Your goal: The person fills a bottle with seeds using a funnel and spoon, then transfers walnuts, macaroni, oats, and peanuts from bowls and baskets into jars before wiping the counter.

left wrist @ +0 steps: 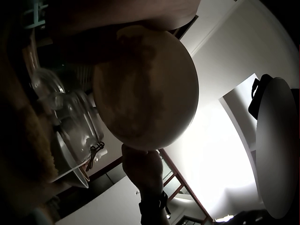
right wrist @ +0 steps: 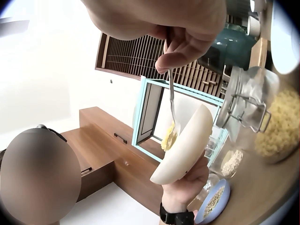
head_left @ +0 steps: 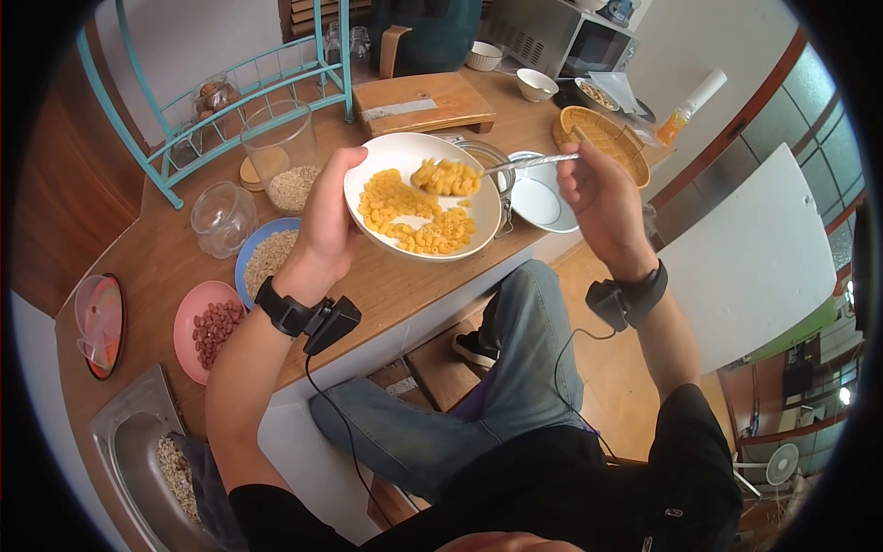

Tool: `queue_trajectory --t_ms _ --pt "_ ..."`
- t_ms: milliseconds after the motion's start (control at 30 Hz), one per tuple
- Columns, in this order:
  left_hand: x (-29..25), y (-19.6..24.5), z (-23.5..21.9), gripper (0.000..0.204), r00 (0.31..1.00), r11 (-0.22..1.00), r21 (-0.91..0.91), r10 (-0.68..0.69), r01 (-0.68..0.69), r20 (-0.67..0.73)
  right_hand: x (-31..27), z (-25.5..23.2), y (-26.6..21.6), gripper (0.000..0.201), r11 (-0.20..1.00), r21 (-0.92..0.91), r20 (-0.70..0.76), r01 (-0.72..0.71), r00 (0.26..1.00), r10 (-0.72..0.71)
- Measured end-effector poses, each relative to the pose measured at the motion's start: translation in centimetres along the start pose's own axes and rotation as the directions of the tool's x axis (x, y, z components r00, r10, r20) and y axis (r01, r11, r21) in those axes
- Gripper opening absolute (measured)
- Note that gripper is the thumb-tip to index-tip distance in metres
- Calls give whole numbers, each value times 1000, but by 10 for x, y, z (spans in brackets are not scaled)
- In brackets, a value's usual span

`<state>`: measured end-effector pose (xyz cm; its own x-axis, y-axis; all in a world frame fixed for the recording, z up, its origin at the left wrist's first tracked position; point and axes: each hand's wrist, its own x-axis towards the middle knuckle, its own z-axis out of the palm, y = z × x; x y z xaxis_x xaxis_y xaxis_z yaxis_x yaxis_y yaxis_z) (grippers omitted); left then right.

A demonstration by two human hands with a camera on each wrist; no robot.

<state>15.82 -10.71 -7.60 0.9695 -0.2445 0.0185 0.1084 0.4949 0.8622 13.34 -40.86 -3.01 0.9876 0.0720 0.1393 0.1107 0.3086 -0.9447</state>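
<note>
My left hand (head_left: pixel 324 216) grips the left rim of a shallow white bowl (head_left: pixel 394 152), tilted and held up over the counter's edge. Yellow macaroni (head_left: pixel 386 204) lies spread in it. My right hand (head_left: pixel 605 204) pinches the handle of a metal spoon (head_left: pixel 529 163), whose heaped head of macaroni (head_left: pixel 446 177) hangs over the bowl. In the right wrist view the spoon slants down into the bowl (right wrist: pixel 187 147), while my left hand (right wrist: pixel 187 185) supports it from beneath. The left wrist view shows mainly the bowl's dark underside (left wrist: pixel 150 93).
Behind the bowl stand a clip-top jar of macaroni (right wrist: pixel 281 126) and a white dish (head_left: pixel 543 204). To the left are a blue plate (head_left: pixel 243 267) of oats, a pink plate (head_left: pixel 189 317) of reddish-brown nuts or beans, a glass jar (head_left: pixel 225 221) and the sink (head_left: pixel 129 451). A wicker basket (head_left: pixel 635 152) sits right.
</note>
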Motion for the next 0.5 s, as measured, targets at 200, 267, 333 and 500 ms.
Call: queue_trajectory --t_ms 200,267,333,500 --pt "5 1 -3 49 992 993 -34 108 -111 -70 5 -19 -14 26 991 -43 -111 124 985 -128" --pt "8 -1 -8 49 987 991 -31 127 -131 -96 5 -28 -10 27 985 -85 -118 152 980 -161" --pt "6 0 -7 49 986 991 -11 129 -131 -106 3 -34 -2 29 972 -148 -117 184 972 -202" --pt "5 2 -8 48 985 991 2 131 -132 -114 -11 -22 -6 35 849 -402 -29 343 922 -387"
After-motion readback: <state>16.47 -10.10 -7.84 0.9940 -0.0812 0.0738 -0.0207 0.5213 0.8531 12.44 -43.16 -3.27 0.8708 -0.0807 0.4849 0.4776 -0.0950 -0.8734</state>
